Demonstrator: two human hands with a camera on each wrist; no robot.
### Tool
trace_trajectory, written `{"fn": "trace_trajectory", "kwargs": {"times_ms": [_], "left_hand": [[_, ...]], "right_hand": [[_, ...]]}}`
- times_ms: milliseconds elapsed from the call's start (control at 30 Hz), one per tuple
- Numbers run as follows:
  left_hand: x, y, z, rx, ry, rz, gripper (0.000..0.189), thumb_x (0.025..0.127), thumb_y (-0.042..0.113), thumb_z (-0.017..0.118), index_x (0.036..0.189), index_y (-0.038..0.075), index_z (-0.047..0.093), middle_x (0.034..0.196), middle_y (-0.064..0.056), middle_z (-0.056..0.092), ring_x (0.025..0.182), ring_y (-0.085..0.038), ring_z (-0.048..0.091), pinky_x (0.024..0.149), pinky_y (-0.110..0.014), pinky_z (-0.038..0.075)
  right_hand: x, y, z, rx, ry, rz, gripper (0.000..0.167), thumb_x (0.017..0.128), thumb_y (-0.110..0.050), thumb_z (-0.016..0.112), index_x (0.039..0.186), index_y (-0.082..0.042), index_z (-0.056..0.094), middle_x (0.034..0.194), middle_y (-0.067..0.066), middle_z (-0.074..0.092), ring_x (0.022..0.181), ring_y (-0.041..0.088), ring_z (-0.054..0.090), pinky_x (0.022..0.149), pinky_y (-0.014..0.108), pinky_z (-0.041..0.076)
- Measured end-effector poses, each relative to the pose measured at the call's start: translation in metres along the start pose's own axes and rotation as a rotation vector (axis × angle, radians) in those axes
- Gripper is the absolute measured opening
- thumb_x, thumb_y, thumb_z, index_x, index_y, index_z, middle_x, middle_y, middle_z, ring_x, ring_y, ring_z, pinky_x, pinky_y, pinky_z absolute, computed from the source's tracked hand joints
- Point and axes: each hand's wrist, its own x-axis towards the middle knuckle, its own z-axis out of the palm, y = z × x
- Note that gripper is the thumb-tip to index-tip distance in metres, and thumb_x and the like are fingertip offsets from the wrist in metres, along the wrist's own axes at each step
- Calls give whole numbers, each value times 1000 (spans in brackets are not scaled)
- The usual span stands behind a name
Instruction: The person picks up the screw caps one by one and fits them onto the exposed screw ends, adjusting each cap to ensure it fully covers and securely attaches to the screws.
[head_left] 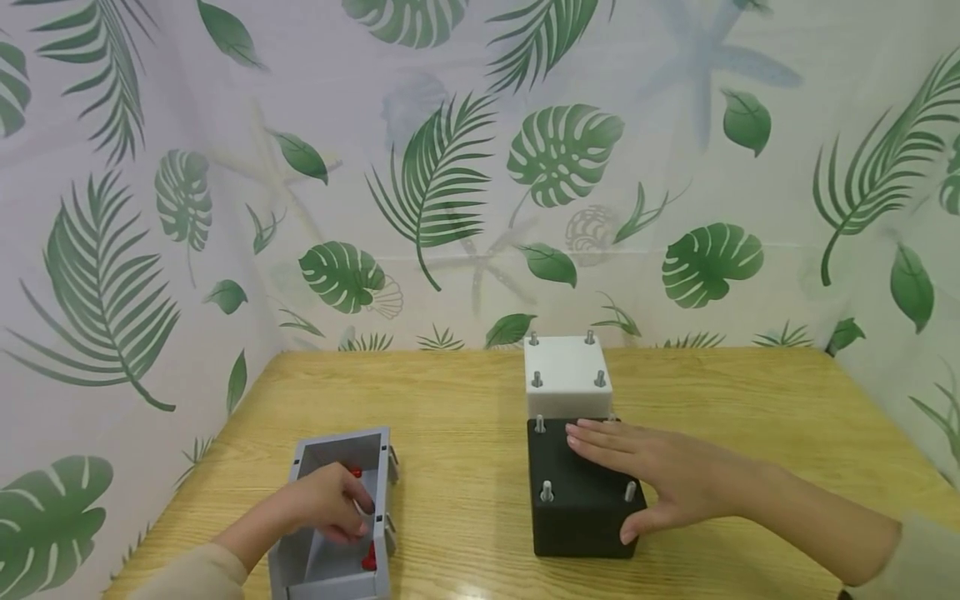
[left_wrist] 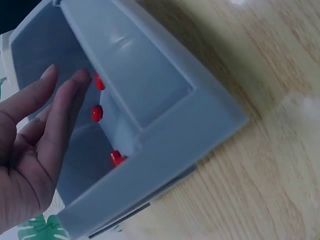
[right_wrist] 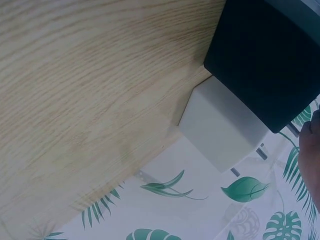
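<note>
My left hand [head_left: 333, 504] reaches down into a grey plastic bin [head_left: 382, 487], fingers loosely bent and nothing showing between them. Small red plastic pieces [left_wrist: 96, 113] lie on the bin's floor near its side wall; another red piece [head_left: 370, 557] sits toward the bin's near end. Over on the right, my right hand [head_left: 675, 471] rests on top of a black box [head_left: 570, 525], fingers extended across it and thumb down at its side. Upright metal bolts [head_left: 547, 491] stick out of the box's top corners, one partly hidden by the hand.
Directly behind the black box stands a white box [head_left: 566, 367] with similar bolts at its top corners. Both are on a wood-grain table [head_left: 450, 500]. A leaf-printed curtain [head_left: 465, 167] encloses the table's back and sides.
</note>
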Motion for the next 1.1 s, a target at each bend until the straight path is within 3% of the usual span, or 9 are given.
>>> {"fn": "trace_trajectory", "kwargs": {"times_ms": [300,600,1100], "left_hand": [[5,0,14,87,-5,-84,10,72,-5,76,78,-1,69,67,-7,67,59,-14,64,55,-29,58],[12,2,16,151,10,-153,11,71,-4,76,74,2,67,65,-7,67,58,-13,64,54,-26,57],[17,2,21,210,20,-122,16,69,-5,78,70,3,64,61,-7,66,51,-10,61,48,-22,54]], "right_hand": [[2,6,5,39,-1,-43,91,81,-60,61,148,-7,29,152,11,32,139,21,32,95,44,49],[2,10,10,41,1,-67,88,85,-66,49,148,-8,30,151,11,33,138,22,33,96,42,49],[3,14,18,1,64,-146,89,82,-63,58,146,-5,34,150,11,36,136,24,37,94,44,49]]}}
